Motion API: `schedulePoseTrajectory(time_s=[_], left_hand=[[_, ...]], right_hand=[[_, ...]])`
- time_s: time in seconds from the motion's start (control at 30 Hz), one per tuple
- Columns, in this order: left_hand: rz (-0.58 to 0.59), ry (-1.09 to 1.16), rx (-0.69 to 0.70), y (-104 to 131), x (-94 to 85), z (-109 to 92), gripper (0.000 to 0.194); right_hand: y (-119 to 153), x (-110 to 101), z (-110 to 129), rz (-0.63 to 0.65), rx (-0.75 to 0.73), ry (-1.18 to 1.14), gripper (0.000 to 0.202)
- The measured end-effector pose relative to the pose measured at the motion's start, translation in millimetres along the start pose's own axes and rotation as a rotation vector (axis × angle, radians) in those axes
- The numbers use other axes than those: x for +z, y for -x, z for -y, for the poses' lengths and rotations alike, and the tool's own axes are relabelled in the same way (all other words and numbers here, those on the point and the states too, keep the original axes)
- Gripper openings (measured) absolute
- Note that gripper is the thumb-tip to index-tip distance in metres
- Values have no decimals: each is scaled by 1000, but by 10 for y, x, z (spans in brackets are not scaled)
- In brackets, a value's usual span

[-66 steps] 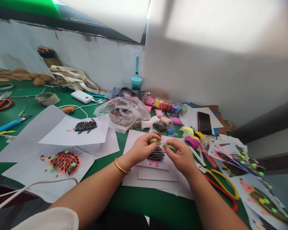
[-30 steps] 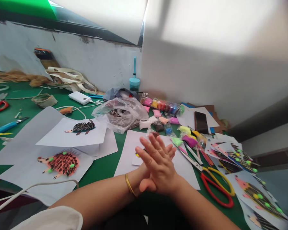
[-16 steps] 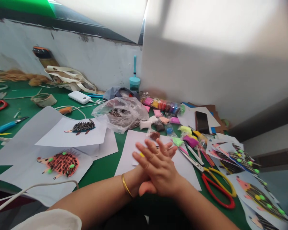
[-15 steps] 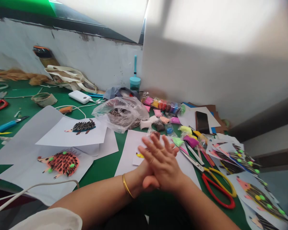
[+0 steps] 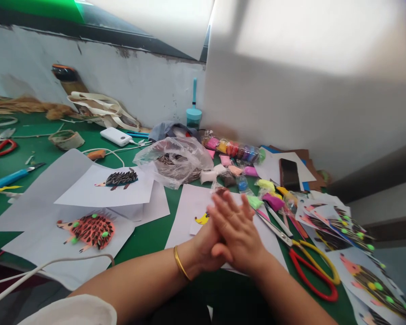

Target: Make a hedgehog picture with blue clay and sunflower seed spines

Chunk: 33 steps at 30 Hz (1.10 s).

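Note:
Palm against palm, my left hand (image 5: 203,246) and my right hand (image 5: 238,237) meet over a white paper sheet (image 5: 178,225). The right hand lies on top with fingers stretched out and spread. Most of the left hand's fingers are behind it, flat against it. Whatever may be between the palms is hidden. Just beyond the left hand, a yellow hedgehog-shaped piece (image 5: 201,218) lies on a small white card. Scissors (image 5: 291,243) with red and yellow handles rest to the right, apart from the hands.
Packets of coloured clay (image 5: 253,201) and a plastic bag of seeds (image 5: 176,162) lie behind the hands. Seed-covered hedgehog pictures (image 5: 91,230) are on the left, more (image 5: 375,284) on the right. A phone (image 5: 289,175), a blue cutter (image 5: 11,178) and a white cable (image 5: 54,262) are around.
My hands stay pressed together but have shifted against each other and slightly right, uncovering more of the yellow piece. The whole view has slid a little to the right.

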State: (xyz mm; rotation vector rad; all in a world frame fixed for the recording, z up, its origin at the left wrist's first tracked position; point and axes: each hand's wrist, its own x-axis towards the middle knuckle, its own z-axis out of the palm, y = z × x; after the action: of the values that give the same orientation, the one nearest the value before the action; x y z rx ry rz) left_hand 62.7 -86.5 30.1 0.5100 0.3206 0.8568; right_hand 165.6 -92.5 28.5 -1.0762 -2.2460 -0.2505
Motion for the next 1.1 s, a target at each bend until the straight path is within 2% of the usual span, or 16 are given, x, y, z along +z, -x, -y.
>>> schedulePoseTrajectory(time_s=[0.07, 0.13, 0.2, 0.3, 0.4, 0.5, 0.57, 0.6, 0.7, 0.77, 0.8, 0.83, 0.9, 0.97, 1.03, 1.1], left_hand=[[124, 30, -146, 7, -13, -144, 67], [158, 101, -190, -16, -67, -290, 76], [93, 119, -140, -48, -132, -344, 74], [-36, 65, -7, -53, -174, -208, 58], [-110, 3, 86, -4, -121, -24, 56], [32, 15, -61, 22, -49, -65, 56], [157, 57, -182, 6, -31, -199, 68], [159, 77, -174, -8, -31, -263, 73], [-24, 42, -45, -35, -46, -301, 71], [-126, 15, 57, -25, -49, -189, 56], [-210, -8, 168, -12, -48, -120, 55], [-219, -20, 196, 2, -44, -60, 55], [-56, -12, 6, 19, -39, -16, 54], [60, 7, -124, 11, -43, -91, 62], [146, 71, -162, -25, -60, -236, 74], [134, 113, -134, -72, -86, -363, 78]], right_hand=[[11, -33, -162, -54, 85, 64, 64], [7, -14, -199, -26, 75, 73, 60], [-10, 43, -84, 1, -38, 36, 61], [-49, 102, 176, 29, -218, -25, 69], [-65, 51, 204, -20, -188, -26, 74], [-41, -32, -17, -85, -22, 25, 69], [-22, -42, -130, -84, 62, 77, 60], [-18, -28, -140, -68, 55, 77, 60], [-34, 53, 2, -17, -115, -3, 66], [-57, 89, 121, 8, -224, -46, 70], [-66, 91, 144, -2, -236, -52, 73], [-70, 83, 134, -20, -212, -49, 74], [-60, 47, 21, -59, -104, -20, 75], [-36, 13, -141, -87, 21, 42, 73], [-17, 9, -235, -64, 96, 80, 64], [-18, 41, -200, -19, 57, 64, 64]])
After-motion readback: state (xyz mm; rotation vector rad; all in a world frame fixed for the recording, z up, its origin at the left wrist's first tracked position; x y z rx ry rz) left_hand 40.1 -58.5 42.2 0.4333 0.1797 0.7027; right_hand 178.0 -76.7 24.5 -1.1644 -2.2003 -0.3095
